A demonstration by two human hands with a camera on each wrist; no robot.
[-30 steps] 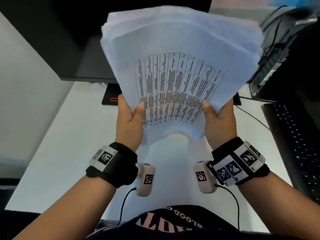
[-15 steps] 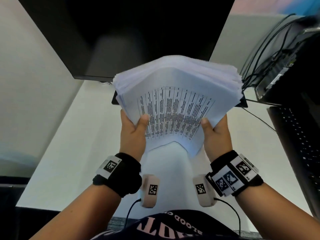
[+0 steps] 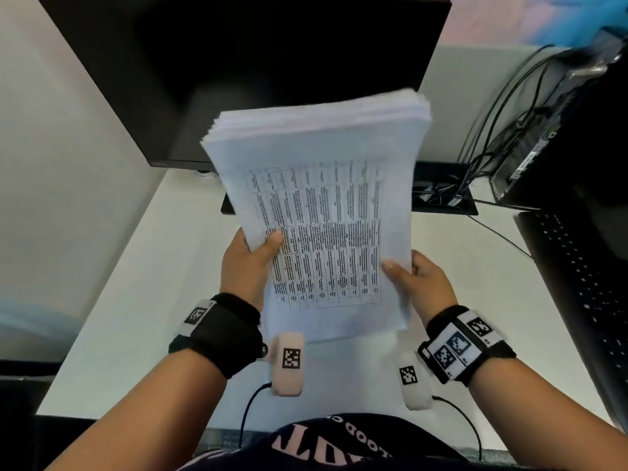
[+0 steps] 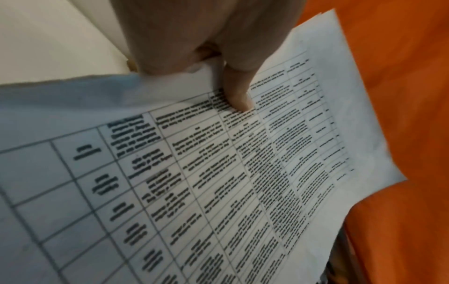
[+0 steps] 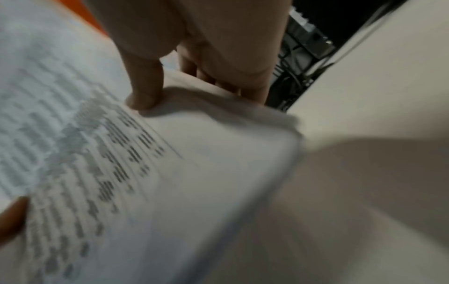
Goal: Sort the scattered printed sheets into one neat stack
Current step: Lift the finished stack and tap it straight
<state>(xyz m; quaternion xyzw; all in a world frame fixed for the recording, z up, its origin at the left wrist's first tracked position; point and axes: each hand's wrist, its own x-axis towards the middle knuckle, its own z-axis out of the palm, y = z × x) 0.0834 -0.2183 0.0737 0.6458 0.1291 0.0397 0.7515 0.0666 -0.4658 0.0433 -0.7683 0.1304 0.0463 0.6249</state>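
A thick stack of printed sheets (image 3: 326,212) with a table of text on top stands tilted on its lower edge on the white desk (image 3: 142,273). My left hand (image 3: 251,260) grips its left edge, thumb on the printed face. On the other side my right hand (image 3: 414,277) holds the right edge, thumb on top and fingers behind. The left wrist view shows the stack of sheets (image 4: 218,173) under my left hand (image 4: 228,73) close up. In the blurred right wrist view my right hand (image 5: 167,84) pinches the stack of sheets (image 5: 145,173).
A dark monitor (image 3: 272,62) stands behind the stack, its base partly hidden. A black keyboard (image 3: 577,294) lies at the right, with a computer case (image 3: 560,130) and cables (image 3: 503,130) behind it. The desk's left edge meets a pale wall.
The stack has come down from raised and fanned in front of the monitor to resting on the desk, with its sheets drawn together into a squarer block. Both hands kept their hold.
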